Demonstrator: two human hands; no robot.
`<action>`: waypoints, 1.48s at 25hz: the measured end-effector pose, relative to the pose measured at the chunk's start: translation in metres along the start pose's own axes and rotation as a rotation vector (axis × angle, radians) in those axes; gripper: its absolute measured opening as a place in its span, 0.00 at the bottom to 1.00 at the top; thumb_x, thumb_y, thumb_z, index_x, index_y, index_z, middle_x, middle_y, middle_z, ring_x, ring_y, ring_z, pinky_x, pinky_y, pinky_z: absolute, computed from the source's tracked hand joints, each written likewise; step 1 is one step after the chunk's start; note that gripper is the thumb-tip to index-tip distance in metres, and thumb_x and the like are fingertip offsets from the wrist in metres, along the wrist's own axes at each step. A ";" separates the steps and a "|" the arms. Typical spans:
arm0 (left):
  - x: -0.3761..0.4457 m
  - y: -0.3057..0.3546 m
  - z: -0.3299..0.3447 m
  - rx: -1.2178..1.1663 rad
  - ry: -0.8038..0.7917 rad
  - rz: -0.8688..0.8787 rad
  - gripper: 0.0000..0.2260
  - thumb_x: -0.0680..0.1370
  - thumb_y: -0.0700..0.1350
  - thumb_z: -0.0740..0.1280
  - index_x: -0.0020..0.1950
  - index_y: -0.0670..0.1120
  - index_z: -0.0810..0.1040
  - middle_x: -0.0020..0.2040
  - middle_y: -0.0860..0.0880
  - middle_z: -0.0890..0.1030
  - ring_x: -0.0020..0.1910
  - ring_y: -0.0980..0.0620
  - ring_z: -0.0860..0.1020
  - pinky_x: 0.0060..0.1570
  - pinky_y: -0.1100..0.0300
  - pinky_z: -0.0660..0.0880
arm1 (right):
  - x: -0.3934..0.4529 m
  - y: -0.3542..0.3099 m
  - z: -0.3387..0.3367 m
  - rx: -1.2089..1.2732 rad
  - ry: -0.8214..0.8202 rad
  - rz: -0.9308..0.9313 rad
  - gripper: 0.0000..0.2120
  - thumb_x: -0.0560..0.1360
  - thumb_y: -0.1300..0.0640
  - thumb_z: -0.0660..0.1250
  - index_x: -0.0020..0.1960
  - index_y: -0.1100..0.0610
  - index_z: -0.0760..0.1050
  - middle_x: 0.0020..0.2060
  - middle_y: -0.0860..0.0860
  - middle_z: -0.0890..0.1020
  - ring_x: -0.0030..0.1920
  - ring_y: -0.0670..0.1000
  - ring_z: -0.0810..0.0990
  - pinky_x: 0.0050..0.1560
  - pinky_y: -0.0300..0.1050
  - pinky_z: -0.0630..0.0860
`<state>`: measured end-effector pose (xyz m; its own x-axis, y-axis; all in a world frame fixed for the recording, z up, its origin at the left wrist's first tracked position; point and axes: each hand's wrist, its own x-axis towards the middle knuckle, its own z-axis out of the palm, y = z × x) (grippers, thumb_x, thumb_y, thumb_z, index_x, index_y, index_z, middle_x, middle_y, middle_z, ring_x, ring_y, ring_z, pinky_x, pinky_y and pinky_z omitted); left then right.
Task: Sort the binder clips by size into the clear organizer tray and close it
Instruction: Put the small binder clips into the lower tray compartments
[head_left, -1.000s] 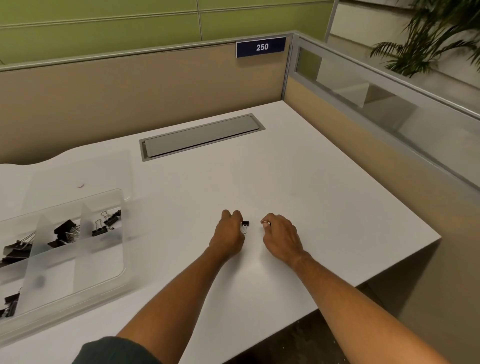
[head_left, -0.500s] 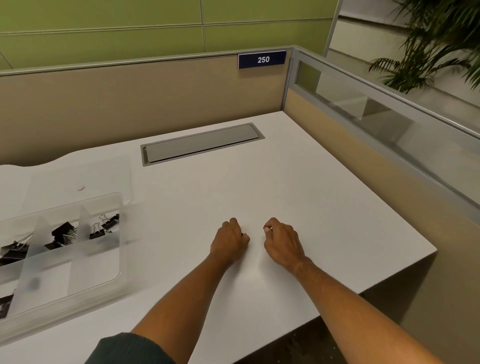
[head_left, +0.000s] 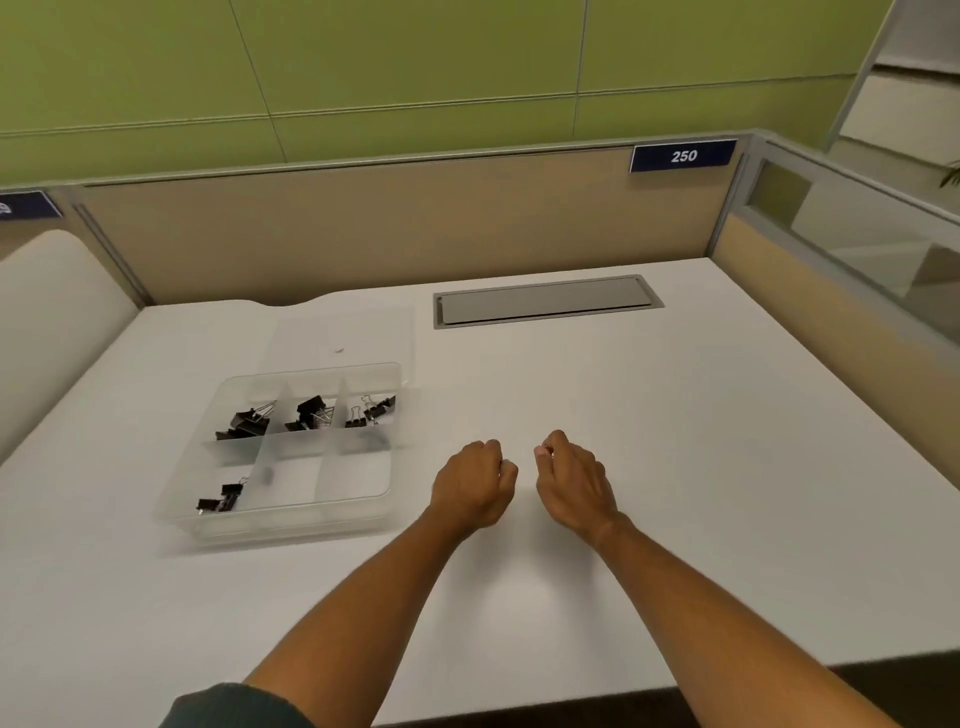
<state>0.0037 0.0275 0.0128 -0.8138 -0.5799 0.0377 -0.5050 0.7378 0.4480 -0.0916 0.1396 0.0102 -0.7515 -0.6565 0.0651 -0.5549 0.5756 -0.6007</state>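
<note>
Clear organizer tray (head_left: 291, 519) lies long axis left-right; both hands' curled fingers (head_left: 493, 449) hide any clip.

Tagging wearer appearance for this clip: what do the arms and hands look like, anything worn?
Two bare forearms, no gloves and no watch or wristband in view. The left hand and right hand are bare; a small pale glint near the right fingers is too small to identify. A dark green sleeve shows at the lower left edge of the frame.
</note>
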 end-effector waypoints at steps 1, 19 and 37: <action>-0.004 -0.009 -0.006 0.009 0.012 -0.016 0.12 0.78 0.47 0.56 0.38 0.43 0.67 0.37 0.45 0.74 0.35 0.46 0.71 0.33 0.57 0.63 | 0.001 -0.009 0.005 0.007 -0.011 -0.017 0.11 0.81 0.50 0.53 0.47 0.56 0.67 0.42 0.53 0.79 0.42 0.57 0.77 0.44 0.49 0.73; -0.029 -0.190 -0.127 0.116 0.149 -0.023 0.09 0.79 0.47 0.55 0.42 0.45 0.70 0.42 0.48 0.73 0.40 0.47 0.73 0.37 0.55 0.68 | 0.010 -0.174 0.096 0.002 -0.056 -0.151 0.13 0.81 0.47 0.52 0.46 0.55 0.67 0.42 0.54 0.79 0.43 0.60 0.76 0.45 0.52 0.72; -0.003 -0.255 -0.128 0.101 -0.299 0.168 0.23 0.74 0.35 0.61 0.69 0.45 0.69 0.63 0.44 0.72 0.59 0.44 0.75 0.55 0.52 0.75 | 0.009 -0.199 0.133 -0.069 0.037 -0.046 0.10 0.81 0.49 0.53 0.46 0.54 0.67 0.39 0.52 0.78 0.40 0.57 0.75 0.42 0.51 0.72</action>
<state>0.1720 -0.2027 0.0133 -0.9287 -0.3315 -0.1663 -0.3703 0.8535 0.3666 0.0595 -0.0461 0.0241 -0.7367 -0.6653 0.1210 -0.6110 0.5783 -0.5405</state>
